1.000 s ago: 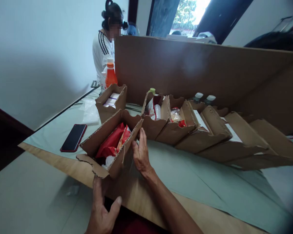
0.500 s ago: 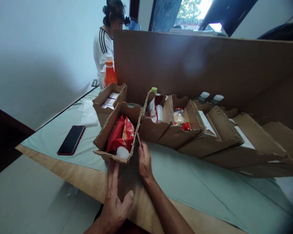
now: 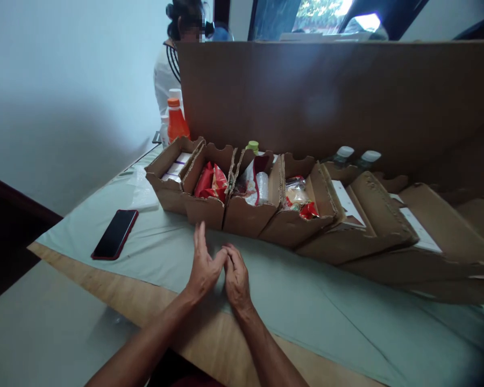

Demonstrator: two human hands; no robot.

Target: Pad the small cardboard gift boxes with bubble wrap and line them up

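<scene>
A small open cardboard box (image 3: 204, 207) with red packets (image 3: 210, 180) in it stands in a row of similar boxes on the pale green sheet (image 3: 306, 301). Just in front of it, my left hand (image 3: 202, 267) rests on the sheet with its fingers stretched out, holding nothing. My right hand (image 3: 236, 277) lies beside it, fingers loosely curled down and empty, touching the left hand's thumb. Neither hand touches the box.
A tall cardboard wall (image 3: 339, 102) stands behind the row. A phone (image 3: 114, 234) lies at the left, an orange bottle (image 3: 176, 121) behind the leftmost box (image 3: 166, 174). Further boxes (image 3: 290, 215) run right. A person in a white top (image 3: 165, 75) is beyond.
The box with red packets has been pushed away from me into the row, between the leftmost box and the others. Both hands have let go of it and drawn back together.
</scene>
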